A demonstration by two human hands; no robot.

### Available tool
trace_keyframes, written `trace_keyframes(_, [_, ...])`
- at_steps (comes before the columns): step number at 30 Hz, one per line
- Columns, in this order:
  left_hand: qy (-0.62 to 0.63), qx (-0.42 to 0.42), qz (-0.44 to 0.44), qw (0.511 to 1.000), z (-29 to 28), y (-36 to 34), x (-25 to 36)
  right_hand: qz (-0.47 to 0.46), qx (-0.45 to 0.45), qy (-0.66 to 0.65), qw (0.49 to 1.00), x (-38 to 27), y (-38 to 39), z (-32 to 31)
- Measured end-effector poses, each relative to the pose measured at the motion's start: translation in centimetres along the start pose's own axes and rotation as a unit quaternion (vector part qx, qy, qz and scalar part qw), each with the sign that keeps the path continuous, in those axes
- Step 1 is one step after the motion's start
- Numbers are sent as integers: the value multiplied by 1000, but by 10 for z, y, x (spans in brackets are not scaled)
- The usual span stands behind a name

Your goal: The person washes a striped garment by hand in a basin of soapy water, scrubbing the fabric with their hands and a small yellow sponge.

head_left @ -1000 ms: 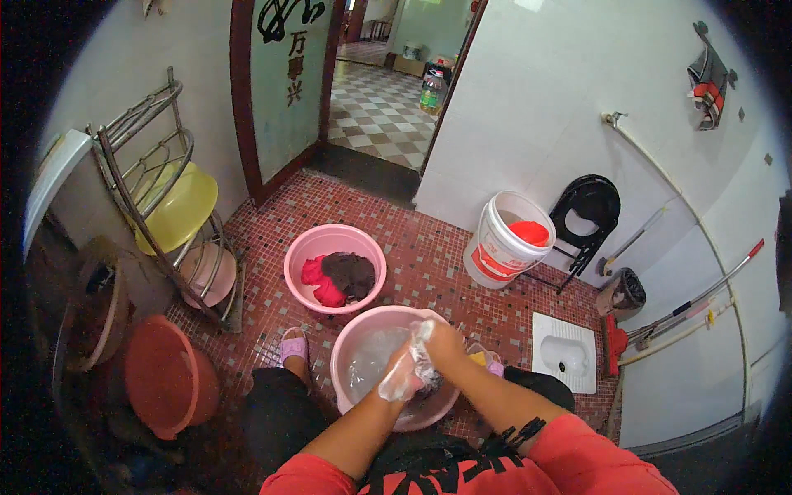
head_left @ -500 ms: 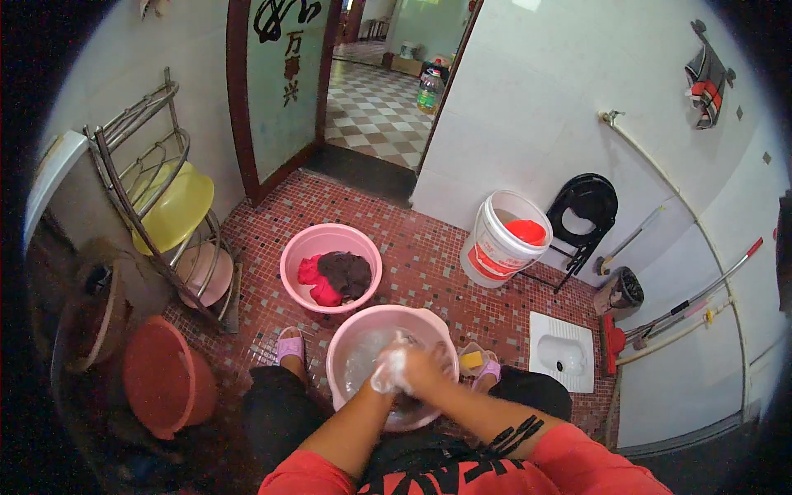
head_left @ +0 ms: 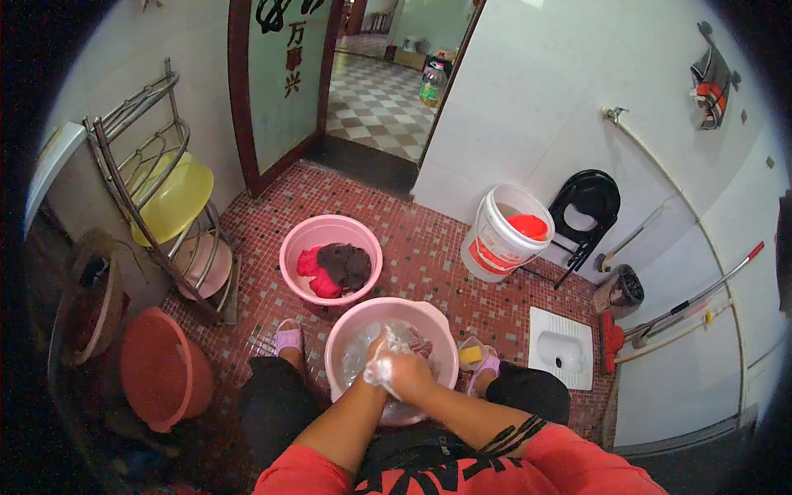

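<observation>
My left hand (head_left: 379, 365) and my right hand (head_left: 410, 373) are pressed together over a pink basin (head_left: 335, 356) between my feet. White suds coat the left hand and its wrist. The right hand is closed against it, and what lies between them is hidden. Just beyond the right fingers, a wet reddish-dark cloth (head_left: 420, 343) shows in the cloudy, soapy water (head_left: 353, 356). A yellow bar of soap (head_left: 471, 355) sits in a small clear container beside the basin, close to my right foot.
Ahead stands another pink basin (head_left: 289, 262) holding red cloth (head_left: 318, 276) and dark cloth (head_left: 350, 266). On the right are a white bucket (head_left: 488, 239), black folding chair (head_left: 587, 198) and squat toilet (head_left: 540, 355). To the left are a reddish tub (head_left: 157, 363) and metal rack (head_left: 115, 165).
My hands have shifted slightly up and left together, still pressed against each other. The reddish-dark cloth in the basin shows more plainly beside them. The view has tilted a little.
</observation>
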State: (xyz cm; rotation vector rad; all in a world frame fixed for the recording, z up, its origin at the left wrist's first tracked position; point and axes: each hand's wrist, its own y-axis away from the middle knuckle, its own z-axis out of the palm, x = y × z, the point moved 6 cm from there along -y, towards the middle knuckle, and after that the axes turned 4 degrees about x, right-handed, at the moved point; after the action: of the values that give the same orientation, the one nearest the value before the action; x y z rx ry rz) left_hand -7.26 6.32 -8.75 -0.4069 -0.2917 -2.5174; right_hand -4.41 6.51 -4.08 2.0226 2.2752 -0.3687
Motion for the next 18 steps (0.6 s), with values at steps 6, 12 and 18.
trace_keyframes(6, [-40, 65, 19, 997, 30, 32, 3, 230, 66, -135, 961, 38, -33, -98])
trace_keyframes(12, [-21, 35, 5, 999, 16, 24, 22, 35, 20, 20, 999, -28, -10, -54])
trace_keyframes(18, [112, 94, -67, 987, 48, 33, 3, 143, 89, -155, 973, 51, -28, -71])
